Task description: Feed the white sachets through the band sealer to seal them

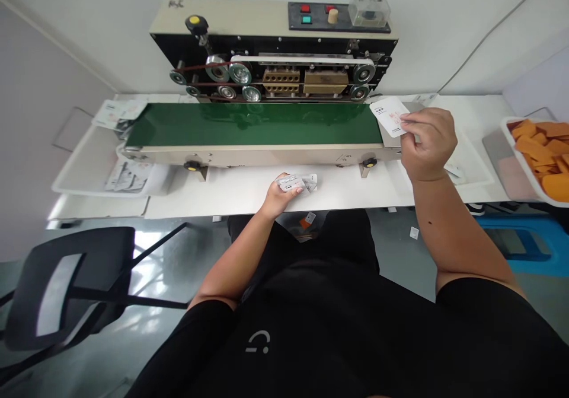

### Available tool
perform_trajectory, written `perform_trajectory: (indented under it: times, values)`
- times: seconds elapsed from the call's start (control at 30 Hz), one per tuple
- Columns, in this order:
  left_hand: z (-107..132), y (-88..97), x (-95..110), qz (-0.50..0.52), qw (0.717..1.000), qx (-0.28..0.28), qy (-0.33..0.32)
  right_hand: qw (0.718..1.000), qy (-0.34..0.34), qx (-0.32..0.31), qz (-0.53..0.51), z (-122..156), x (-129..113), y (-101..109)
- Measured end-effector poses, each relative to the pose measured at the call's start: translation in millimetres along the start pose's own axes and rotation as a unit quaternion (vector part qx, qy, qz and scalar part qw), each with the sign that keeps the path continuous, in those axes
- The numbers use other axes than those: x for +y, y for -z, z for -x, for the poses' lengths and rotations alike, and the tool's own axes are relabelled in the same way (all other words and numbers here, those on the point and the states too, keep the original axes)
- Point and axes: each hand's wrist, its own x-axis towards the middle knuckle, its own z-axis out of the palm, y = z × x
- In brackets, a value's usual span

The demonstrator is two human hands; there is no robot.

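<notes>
My right hand point(429, 137) pinches one white printed sachet point(389, 117) by its lower right edge. It holds the sachet at the right end of the green conveyor belt point(258, 124), just below the rollers of the band sealing machine point(275, 48). Low in front of the machine, my left hand point(278, 198) is closed around a small stack of similar sachets point(297, 183), its thumb lying across them. Whether the sachet in my right hand touches the belt's end plate, I cannot tell.
A white tray point(66, 175) with several sachets stands left of the belt. On the right is a white bin point(511, 143) of orange pieces point(544, 152). A black chair point(80, 285) is at the left, a blue stool point(551, 255) at the right. Small packets lie on the floor.
</notes>
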Motion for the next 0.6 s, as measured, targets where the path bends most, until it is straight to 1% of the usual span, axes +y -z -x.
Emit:
perform_trajectory:
  times: [0.07,0.13,0.23,0.4,0.5,0.6]
  values:
    - [0,0.0,0,-0.001,1.0,0.0,-0.003,1.0,0.002,0.027,-0.009,3,-4,-1]
    - [-1,0.1,0,0.0,1.0,-0.001,-0.01,1.0,0.008,0.023,0.0,1,-3,-3]
    - [-1,-0.5,1,0.005,1.0,-0.003,-0.015,0.999,-0.008,-0.024,0.038,-11,7,-13]
    - [-2,-2.1,3,0.006,1.0,0.009,-0.008,0.986,-0.056,-0.125,0.1,-47,21,-41]
    - [-2,-2.2,2,0.013,1.0,0.008,-0.006,0.983,-0.052,-0.148,0.099,-61,17,-58]
    - [-2,-1.7,0,0.015,1.0,0.003,-0.011,0.982,-0.029,-0.168,0.083,-69,3,-76]
